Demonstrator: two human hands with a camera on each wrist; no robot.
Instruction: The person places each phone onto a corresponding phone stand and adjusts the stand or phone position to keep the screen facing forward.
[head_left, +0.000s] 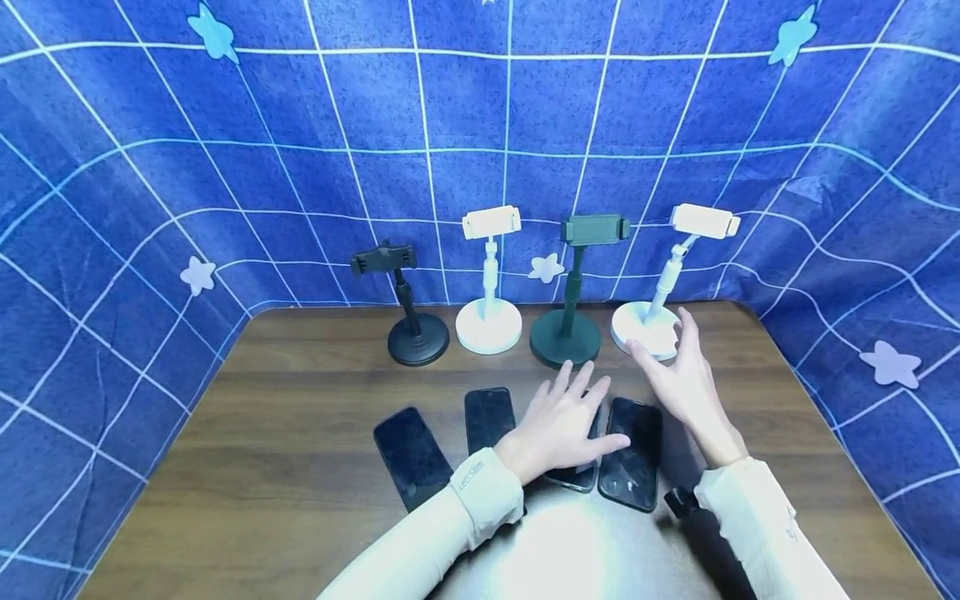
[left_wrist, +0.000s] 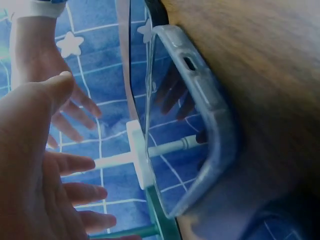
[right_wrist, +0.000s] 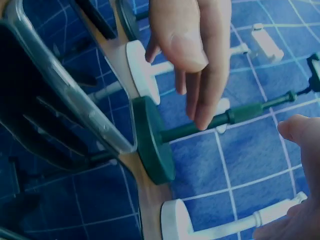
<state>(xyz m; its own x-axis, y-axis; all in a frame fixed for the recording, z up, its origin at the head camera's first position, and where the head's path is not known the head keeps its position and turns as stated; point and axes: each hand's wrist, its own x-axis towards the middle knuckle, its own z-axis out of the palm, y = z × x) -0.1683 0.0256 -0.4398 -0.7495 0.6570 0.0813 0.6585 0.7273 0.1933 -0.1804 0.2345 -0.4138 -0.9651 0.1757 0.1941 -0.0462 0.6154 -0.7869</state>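
My left hand (head_left: 558, 421), fingers spread, is over the third phone (head_left: 573, 477) from the left and covers most of it. Its thumb overlaps the edge of the rightmost phone (head_left: 637, 458), which lies dark screen up. In the left wrist view a clear case edge (left_wrist: 200, 90) shows on a phone beside this hand. My right hand (head_left: 690, 392), thumb and fingers apart and holding nothing, is just in front of the round base of the rightmost white phone stand (head_left: 645, 327). The dark green phone stand (head_left: 566, 333) stands beyond the left hand's fingertips.
Farther left on the wooden table (head_left: 262, 450) lie two more dark phones, one slanted (head_left: 412, 454) and one straighter (head_left: 487, 415). Behind them stand a black phone stand (head_left: 417, 337) and another white stand (head_left: 488, 325). A blue gridded cloth (head_left: 465, 100) hangs at the back and sides.
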